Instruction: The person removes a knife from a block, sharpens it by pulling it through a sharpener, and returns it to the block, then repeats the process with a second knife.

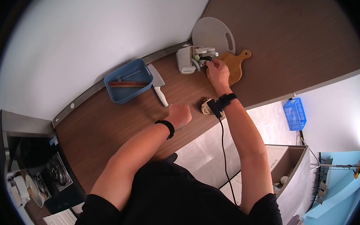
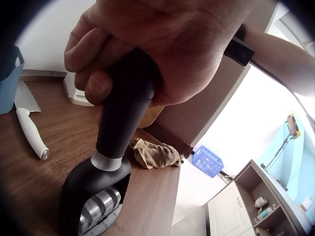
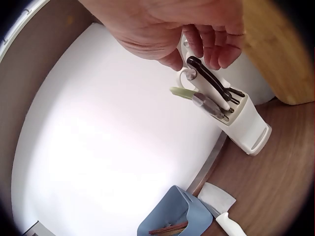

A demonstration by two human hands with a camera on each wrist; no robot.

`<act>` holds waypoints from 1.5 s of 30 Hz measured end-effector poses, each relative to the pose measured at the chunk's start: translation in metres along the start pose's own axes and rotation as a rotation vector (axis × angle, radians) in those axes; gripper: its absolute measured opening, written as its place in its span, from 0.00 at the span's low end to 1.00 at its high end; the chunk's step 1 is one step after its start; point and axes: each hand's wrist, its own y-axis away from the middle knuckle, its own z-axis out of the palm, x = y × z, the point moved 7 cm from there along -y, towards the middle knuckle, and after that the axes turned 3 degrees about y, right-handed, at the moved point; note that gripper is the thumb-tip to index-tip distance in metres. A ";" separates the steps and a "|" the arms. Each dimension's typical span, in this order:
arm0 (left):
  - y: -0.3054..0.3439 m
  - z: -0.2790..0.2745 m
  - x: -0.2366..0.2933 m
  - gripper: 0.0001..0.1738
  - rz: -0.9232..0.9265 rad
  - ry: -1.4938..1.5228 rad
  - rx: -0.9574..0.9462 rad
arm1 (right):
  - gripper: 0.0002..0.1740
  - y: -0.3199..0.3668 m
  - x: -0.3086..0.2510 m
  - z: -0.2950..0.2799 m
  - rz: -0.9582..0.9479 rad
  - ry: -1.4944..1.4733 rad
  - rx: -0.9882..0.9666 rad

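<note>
My left hand (image 1: 180, 114) grips the black handle of a knife sharpener (image 2: 123, 123), its slotted head with metal wheels low in the left wrist view. In the head view that hand hides most of the sharpener. My right hand (image 1: 218, 71) is at a white knife block (image 3: 255, 129) filled with several handled tools. Its thumb and bent fingers hang apart around the top of a black handle (image 3: 211, 73), with a small gap at the thumb. A cleaver (image 1: 161, 96) with a white handle lies on the counter, left of the block.
A blue bin (image 1: 126, 97) holding reddish-brown sticks stands against the wall. Behind the block lean a white cutting board (image 1: 210, 30) and a wooden board (image 1: 236, 70). A crumpled brown cloth (image 2: 155, 153) lies near the counter's front edge. A blue crate (image 1: 294, 114) sits beyond the counter.
</note>
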 end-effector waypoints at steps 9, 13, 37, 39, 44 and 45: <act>-0.001 0.003 -0.001 0.12 0.006 0.000 0.030 | 0.35 0.003 -0.004 0.005 0.221 0.191 -0.185; 0.001 0.003 0.000 0.12 -0.005 0.026 0.010 | 0.36 -0.007 0.000 0.013 0.243 0.198 -0.207; 0.005 0.001 0.004 0.13 -0.024 -0.003 -0.096 | 0.23 -0.015 -0.015 0.017 0.211 0.314 -0.255; 0.005 0.000 0.004 0.13 -0.018 0.005 -0.091 | 0.24 -0.016 -0.015 0.020 0.206 0.306 -0.243; 0.006 -0.003 0.004 0.12 -0.017 0.023 -0.083 | 0.24 -0.024 -0.008 0.025 0.186 0.345 -0.194; 0.005 -0.002 0.004 0.12 -0.017 0.024 -0.083 | 0.23 -0.025 -0.007 0.025 0.179 0.355 -0.180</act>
